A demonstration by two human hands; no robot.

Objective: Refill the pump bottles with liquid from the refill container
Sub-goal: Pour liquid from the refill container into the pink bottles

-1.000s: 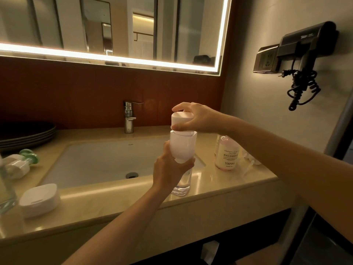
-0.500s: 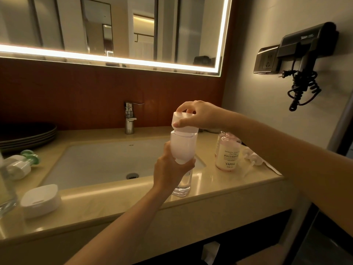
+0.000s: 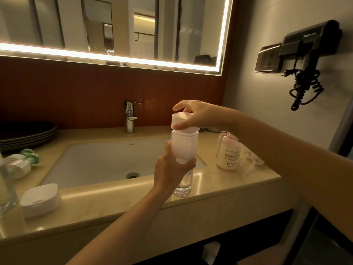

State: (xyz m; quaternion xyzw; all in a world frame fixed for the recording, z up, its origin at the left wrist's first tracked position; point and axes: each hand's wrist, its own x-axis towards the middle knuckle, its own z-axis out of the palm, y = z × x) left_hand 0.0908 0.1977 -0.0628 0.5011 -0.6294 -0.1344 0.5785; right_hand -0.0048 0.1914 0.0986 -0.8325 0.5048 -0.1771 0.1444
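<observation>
A white translucent refill container (image 3: 183,148) is held upright above the counter's front edge. My left hand (image 3: 172,169) grips its lower body from below. My right hand (image 3: 194,116) pinches its wide white cap (image 3: 181,122) from above. Right behind my left hand a clear bottle (image 3: 183,185) stands on the counter, mostly hidden. A pink bottle labelled YAPING (image 3: 228,152) stands open-topped to the right, with a white pump head (image 3: 253,159) lying beside it.
The white sink basin (image 3: 107,161) and chrome tap (image 3: 130,116) lie behind. At left are a white soap dish (image 3: 39,198), pump bottles lying down (image 3: 21,163), a glass (image 3: 5,190) and stacked dark plates (image 3: 26,133). A hair dryer (image 3: 305,54) hangs on the right wall.
My right hand has turned on the cap, its fingers shifting round it. The container and my left hand have stayed almost in place.
</observation>
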